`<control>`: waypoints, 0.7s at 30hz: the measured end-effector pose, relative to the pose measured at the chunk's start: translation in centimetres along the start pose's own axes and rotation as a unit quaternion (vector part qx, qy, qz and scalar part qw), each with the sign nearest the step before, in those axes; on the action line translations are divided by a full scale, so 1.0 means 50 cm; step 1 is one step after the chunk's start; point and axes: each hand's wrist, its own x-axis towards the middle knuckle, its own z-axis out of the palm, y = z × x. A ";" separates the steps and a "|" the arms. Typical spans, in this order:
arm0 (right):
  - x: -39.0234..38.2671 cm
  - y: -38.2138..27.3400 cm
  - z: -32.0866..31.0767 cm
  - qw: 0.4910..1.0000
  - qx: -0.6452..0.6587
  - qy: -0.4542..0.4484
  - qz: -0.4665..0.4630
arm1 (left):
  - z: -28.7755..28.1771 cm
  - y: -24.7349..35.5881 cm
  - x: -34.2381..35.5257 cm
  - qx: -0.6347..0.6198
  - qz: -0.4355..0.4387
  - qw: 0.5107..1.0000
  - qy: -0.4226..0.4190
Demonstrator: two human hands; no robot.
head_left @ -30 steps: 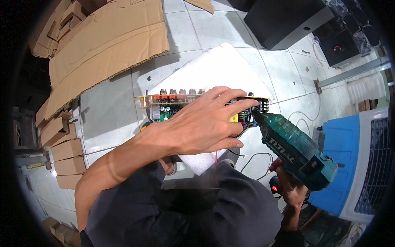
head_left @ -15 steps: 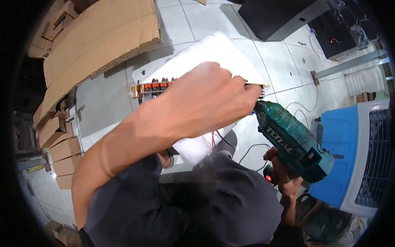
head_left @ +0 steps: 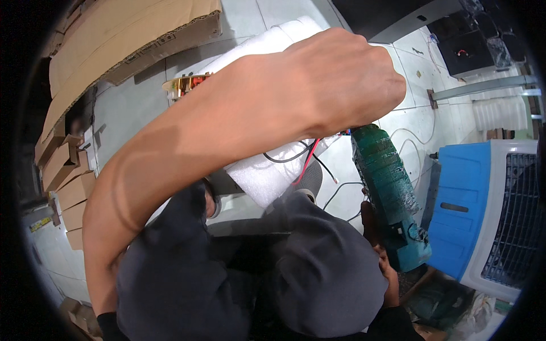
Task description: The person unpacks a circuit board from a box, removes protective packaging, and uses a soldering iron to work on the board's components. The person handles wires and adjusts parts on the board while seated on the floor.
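Note:
My left hand (head_left: pixel 348 79) reaches across from the lower left, back of the hand up, fingers curled under; what they hold, if anything, is hidden. Its forearm covers most of a circuit board (head_left: pixel 183 87) with red and black parts, whose left end peeks out. Under the board lies white foam (head_left: pixel 259 182). A red wire (head_left: pixel 310 161) and black wires hang down over the foam. In my right hand (head_left: pixel 387 267) is a teal power screwdriver (head_left: pixel 391 190), tilted, its front end just below my left hand. Its tip is out of sight.
Large cardboard (head_left: pixel 133 42) and several small boxes (head_left: pixel 77 187) are on the left. A blue and white cooler-like unit (head_left: pixel 463 204) stands at right, below a metal bar (head_left: pixel 483 88). A black cabinet (head_left: pixel 387 17) is at the back; thin cables (head_left: pixel 418 148) cross the tiled floor.
My left hand has moved right and now looks larger, covering more of the board. The screwdriver has swung more upright, its rear end lower and further left. The view has shifted slightly.

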 end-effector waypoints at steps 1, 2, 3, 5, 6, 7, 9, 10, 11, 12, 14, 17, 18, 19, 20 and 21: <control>0.000 -0.001 -0.001 0.997 -0.060 -0.012 0.045 | 0.003 -0.001 0.000 -0.006 -0.001 1.000 0.005; 0.000 -0.004 0.002 0.996 -0.064 -0.014 0.063 | 0.003 -0.004 -0.002 -0.007 -0.005 1.000 0.005; 0.001 -0.007 0.005 0.994 -0.069 -0.015 0.081 | 0.003 -0.006 -0.005 -0.007 -0.010 1.000 0.005; -0.002 -0.010 0.015 0.998 0.008 0.051 0.025 | 0.000 -0.008 -0.012 -0.029 -0.017 0.999 0.008; -0.002 -0.009 0.026 0.994 0.033 0.103 -0.029 | -0.002 -0.008 -0.016 -0.038 -0.022 0.999 0.009; -0.017 -0.004 0.020 0.973 0.008 0.205 -0.109 | -0.003 -0.015 -0.012 -0.069 -0.013 0.997 0.022; -0.021 0.008 0.031 0.940 -0.006 0.274 -0.203 | -0.001 -0.017 -0.010 -0.089 -0.013 0.996 0.017; -0.022 0.015 0.028 0.946 -0.017 0.251 -0.205 | -0.003 -0.018 -0.011 -0.086 -0.008 0.996 0.019; -0.024 0.023 0.031 0.947 -0.025 0.242 -0.210 | -0.005 -0.019 -0.011 -0.082 -0.004 0.996 0.021; -0.027 0.033 0.034 0.948 -0.034 0.233 -0.214 | -0.004 -0.020 -0.013 -0.080 0.000 0.996 0.024; -0.030 0.042 0.036 0.957 -0.023 0.212 -0.199 | 0.000 -0.023 -0.014 -0.087 0.008 0.996 0.033; -0.037 0.043 0.040 0.970 0.025 0.190 -0.149 | -0.001 -0.023 -0.014 -0.095 0.005 0.995 0.027; -0.035 0.042 0.044 0.972 0.038 0.188 -0.133 | -0.003 -0.022 -0.014 -0.098 0.002 0.995 0.022; -0.034 0.040 0.048 0.974 0.051 0.185 -0.121 | -0.007 -0.022 -0.014 -0.096 -0.004 0.995 0.007; -0.033 0.039 0.052 0.975 0.063 0.184 -0.106 | -0.010 -0.021 -0.013 -0.095 -0.009 0.995 -0.007; -0.033 0.040 0.054 0.976 0.074 0.184 -0.093 | -0.013 -0.020 -0.013 -0.094 -0.015 0.995 -0.022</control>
